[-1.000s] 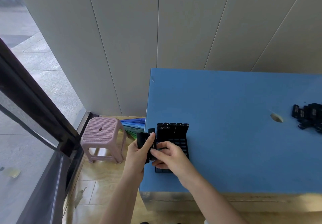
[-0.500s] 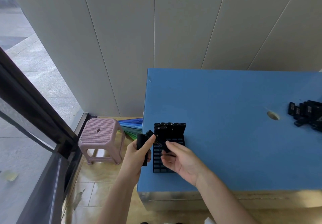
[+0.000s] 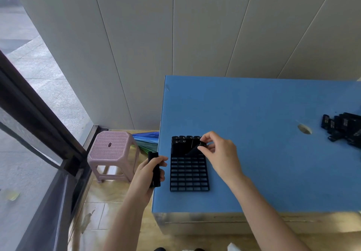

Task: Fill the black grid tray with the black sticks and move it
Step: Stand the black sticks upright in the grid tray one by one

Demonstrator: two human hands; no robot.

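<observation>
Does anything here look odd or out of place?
Nothing looks spilled or broken. Two small things: the table has a hole in its top, and the spare sticks lie in a loose heap at the far right. The tray sits square, with only its far rows filled.

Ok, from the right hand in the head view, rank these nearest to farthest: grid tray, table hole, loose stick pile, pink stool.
1. Grid tray: directly under the right hand, at the table's left edge.
2. Table hole: to the right, on the blue top.
3. Pink stool and loose stick pile: stool on the floor left, pile at far right; too close to call.
</observation>
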